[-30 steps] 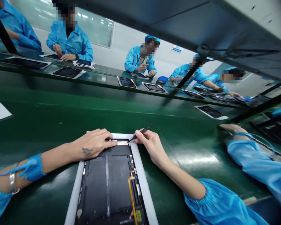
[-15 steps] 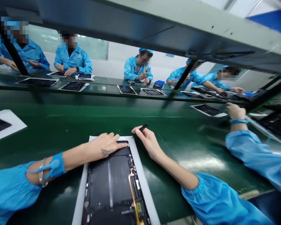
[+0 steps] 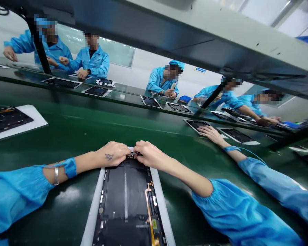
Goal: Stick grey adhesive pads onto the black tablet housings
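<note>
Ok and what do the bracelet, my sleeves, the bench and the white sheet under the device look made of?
Bracelet: probably metal, polished, by its silvery shine.
Sleeves: thin cloth, likely synthetic, slightly glossy, with soft creases.
Bench: smooth green surface, perhaps rubber or vinyl, throwing blurry highlights.
Sheet: matte white, maybe card or foam; its plain face leaves it open.

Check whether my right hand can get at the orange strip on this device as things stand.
Probably yes: the right hand is at the far end of the device, and nothing covers the visible length of the orange strip.
</note>
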A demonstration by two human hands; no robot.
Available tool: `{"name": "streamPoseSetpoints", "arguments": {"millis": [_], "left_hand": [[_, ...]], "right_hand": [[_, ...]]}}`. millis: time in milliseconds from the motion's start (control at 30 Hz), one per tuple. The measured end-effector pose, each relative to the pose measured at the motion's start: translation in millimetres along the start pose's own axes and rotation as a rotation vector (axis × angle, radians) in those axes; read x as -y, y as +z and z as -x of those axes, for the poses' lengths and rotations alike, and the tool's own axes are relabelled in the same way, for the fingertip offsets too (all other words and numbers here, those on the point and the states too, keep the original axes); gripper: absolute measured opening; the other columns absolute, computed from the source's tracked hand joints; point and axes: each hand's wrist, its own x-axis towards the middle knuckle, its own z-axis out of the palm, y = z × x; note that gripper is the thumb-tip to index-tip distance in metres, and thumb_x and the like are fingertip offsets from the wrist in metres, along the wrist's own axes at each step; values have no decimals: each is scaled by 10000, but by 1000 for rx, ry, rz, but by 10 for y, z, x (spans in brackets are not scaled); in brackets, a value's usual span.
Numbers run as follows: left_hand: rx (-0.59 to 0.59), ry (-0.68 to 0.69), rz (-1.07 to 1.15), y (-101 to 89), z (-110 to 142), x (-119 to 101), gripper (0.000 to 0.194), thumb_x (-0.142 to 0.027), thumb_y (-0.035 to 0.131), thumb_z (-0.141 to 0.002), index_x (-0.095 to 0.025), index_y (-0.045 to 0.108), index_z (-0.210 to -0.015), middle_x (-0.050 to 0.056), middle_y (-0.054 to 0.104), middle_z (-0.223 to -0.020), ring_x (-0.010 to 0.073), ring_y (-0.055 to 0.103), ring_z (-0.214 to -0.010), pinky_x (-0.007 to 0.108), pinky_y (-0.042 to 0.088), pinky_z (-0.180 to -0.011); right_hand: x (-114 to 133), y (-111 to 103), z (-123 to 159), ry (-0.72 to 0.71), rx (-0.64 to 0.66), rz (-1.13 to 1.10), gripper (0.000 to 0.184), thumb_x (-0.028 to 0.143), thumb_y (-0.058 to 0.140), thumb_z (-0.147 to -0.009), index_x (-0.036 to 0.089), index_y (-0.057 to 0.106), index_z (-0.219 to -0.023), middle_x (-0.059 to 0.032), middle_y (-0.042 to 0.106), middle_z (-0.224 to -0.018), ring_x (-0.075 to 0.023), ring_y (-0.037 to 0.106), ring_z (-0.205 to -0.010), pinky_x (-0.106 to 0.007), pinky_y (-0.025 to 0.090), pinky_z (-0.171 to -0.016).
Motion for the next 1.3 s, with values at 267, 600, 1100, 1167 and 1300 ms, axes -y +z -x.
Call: {"name": "streamPoseSetpoints", "arguments": {"millis": [267, 600, 1100, 1167, 1300], "left_hand": [[19, 14, -33, -15, -16, -40, 223, -72, 449, -882, -153, 657, -887, 80, 721, -943, 211, 679, -937, 297, 545, -807], [-13, 18, -82, -9, -46, -98, 226, -51, 475, -876, -145, 671, -942, 66, 723, -918, 216, 675, -873, 295, 520, -705], [-62, 36, -54, 15, -36, -89, 237, -73, 464, -904, -146, 680, -968, 75, 738, -979, 211, 679, -921, 300, 530, -742], [-68, 39, -57, 17, -41, -93, 236, -72, 464, -905, -149, 680, -960, 71, 738, -973, 208, 676, -919, 298, 526, -751], [-61, 27, -63, 22, -48, -94, 230, -65, 472, -895, -152, 679, -946, 61, 734, -942, 206, 665, -898, 296, 518, -745]], "right_hand": [[40, -166, -81, -76, 167, 158, 151, 58, 570, -836, 165, 658, -896, -80, 636, -866, -209, 561, -790, -312, 368, -648], [-116, 18, 371, 105, -129, -78, 179, 30, 563, -860, 157, 683, -896, -68, 630, -852, -210, 578, -837, -315, 451, -725], [-197, 138, 703, 205, -225, -415, 199, 213, 546, -956, 199, 744, -975, -67, 638, -894, -208, 628, -865, -343, 499, -793], [-195, 140, 634, 229, -250, -404, 182, 231, 544, -955, 183, 719, -933, -67, 647, -883, -206, 630, -849, -336, 493, -778], [-150, 186, 461, 231, -234, -354, 131, 190, 551, -937, 181, 662, -869, -49, 627, -844, -195, 612, -819, -311, 472, -740]]}}
